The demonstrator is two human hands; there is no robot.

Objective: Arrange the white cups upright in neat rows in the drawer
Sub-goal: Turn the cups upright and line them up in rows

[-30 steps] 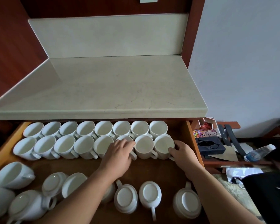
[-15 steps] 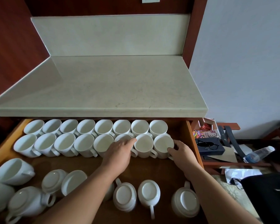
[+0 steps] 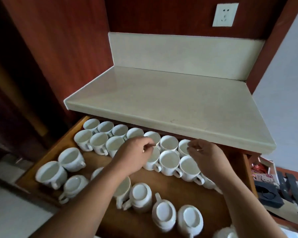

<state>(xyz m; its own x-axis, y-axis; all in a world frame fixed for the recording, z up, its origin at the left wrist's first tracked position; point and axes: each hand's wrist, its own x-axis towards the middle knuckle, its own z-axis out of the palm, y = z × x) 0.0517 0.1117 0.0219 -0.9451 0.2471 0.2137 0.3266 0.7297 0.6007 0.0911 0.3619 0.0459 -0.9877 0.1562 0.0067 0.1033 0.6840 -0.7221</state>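
Observation:
The wooden drawer stands pulled out under a pale counter. Two rows of upright white cups fill its back: the back row and the front row. Nearer me lie loose cups: two leaning ones at the left and several upside-down ones. My left hand is pinched at the far rim of a front-row cup, which it partly hides. My right hand hovers with loosely curled fingers over the right end of the rows, gripping nothing that I can see.
The pale counter overhangs the back row of cups. The drawer's left wall borders dark wood panelling. To the right of the drawer lie a Hello Kitty box and dark straps. A wall socket sits high up.
The camera has swung left and tilted. Both hands have lifted from the front-row cups; my right hand has left the end cup and now hovers higher.

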